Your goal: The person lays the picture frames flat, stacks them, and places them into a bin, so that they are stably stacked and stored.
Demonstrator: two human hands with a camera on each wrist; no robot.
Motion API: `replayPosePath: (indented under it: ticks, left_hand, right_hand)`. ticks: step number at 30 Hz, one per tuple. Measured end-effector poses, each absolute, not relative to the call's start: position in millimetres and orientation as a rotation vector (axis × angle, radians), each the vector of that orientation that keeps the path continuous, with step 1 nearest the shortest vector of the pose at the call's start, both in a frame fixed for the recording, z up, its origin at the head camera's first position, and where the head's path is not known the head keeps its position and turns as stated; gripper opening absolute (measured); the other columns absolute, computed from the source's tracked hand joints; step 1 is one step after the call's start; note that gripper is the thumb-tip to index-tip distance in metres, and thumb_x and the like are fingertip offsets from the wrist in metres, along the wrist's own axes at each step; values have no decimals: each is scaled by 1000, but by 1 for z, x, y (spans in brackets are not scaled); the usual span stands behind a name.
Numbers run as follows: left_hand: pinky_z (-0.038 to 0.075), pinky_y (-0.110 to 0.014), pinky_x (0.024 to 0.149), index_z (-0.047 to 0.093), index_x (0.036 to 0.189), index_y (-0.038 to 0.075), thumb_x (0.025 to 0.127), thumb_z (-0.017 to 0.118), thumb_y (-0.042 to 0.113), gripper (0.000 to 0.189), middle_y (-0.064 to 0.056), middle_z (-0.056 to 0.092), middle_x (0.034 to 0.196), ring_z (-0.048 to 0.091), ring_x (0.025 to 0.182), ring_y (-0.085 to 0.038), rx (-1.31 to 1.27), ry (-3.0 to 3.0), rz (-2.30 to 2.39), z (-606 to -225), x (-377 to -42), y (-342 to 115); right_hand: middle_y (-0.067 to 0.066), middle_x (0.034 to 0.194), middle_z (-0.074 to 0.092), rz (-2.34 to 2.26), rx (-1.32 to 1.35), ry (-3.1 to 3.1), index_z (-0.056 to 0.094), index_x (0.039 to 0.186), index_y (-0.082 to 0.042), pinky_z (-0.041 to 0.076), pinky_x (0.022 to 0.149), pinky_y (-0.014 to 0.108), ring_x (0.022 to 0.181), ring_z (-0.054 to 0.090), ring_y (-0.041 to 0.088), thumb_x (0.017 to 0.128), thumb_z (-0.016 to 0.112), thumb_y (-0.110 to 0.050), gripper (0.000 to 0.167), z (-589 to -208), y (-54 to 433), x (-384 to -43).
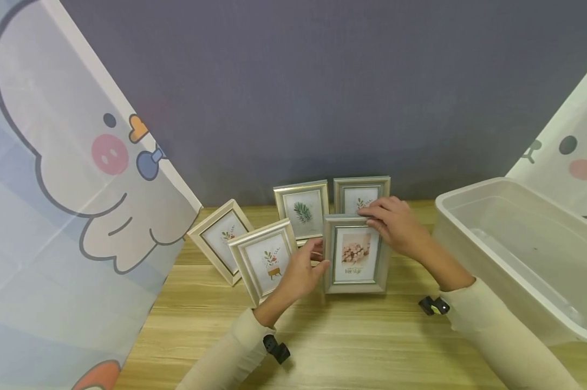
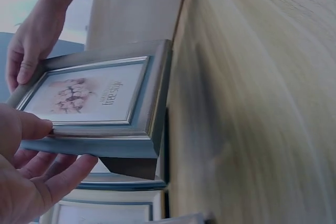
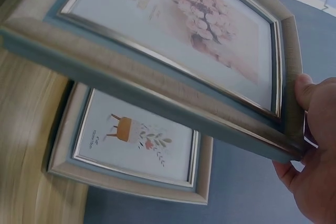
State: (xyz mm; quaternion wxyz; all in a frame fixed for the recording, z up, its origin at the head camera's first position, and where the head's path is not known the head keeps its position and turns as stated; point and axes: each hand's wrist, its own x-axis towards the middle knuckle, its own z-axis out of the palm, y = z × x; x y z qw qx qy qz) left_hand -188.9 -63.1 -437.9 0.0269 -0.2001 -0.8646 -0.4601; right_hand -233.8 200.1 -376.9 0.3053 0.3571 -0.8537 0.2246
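Observation:
A silver-grey picture frame [image 1: 356,254] with a pink flower print stands upright on the wooden table, its lettering at the bottom. My right hand [image 1: 399,227] pinches its top right corner, thumb on the front and fingers behind. At its left edge, my left hand [image 1: 297,276] holds it between thumb and fingers; the left wrist view shows the thumb [image 2: 37,126] on the rim and a dark stand leg [image 2: 131,167] behind. Directly behind is a similar frame [image 3: 139,140] with a potted plant print, partly covered in the head view.
To the left stand a gold frame [image 1: 303,212] with a green leaf and two pale gold frames [image 1: 264,260] [image 1: 220,238] with plant prints, one overlapping the other. A translucent plastic bin [image 1: 488,260] is at the right. A grey wall [image 1: 323,97] rises behind.

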Motion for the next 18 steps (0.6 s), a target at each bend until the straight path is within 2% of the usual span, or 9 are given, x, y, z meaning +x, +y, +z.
replayPosePath:
  ticks: [6, 12, 18]
  left_hand:
    - [60, -23, 76, 54, 142, 5, 95, 71, 9, 50, -14, 69, 120, 74, 100, -26, -682, -2651, -1476, -425, -186, -64]
    - [60, -21, 78, 58, 140, 7, 94, 71, 8, 48, -12, 71, 116, 74, 95, -23, -758, -2613, -1422, -411, -185, -63]
    - [61, -21, 77, 60, 138, 5, 93, 72, 8, 47, -12, 71, 115, 75, 93, -23, -857, -2598, -1250, -400, -183, -62]
  right_hand:
    - [16, 101, 69, 645, 952, -2216, 75, 112, -2, 47, 78, 47, 92, 61, 34, 76, 79, 7, 38, -378, 214, -226]
    - [15, 109, 69, 700, 860, -2321, 73, 118, -5, 48, 84, 48, 102, 62, 32, 81, 78, 5, 39, -380, 225, -212]
    - [13, 111, 68, 702, 828, -2429, 69, 125, -6, 49, 78, 46, 98, 64, 27, 83, 78, 1, 44, -381, 235, -195]
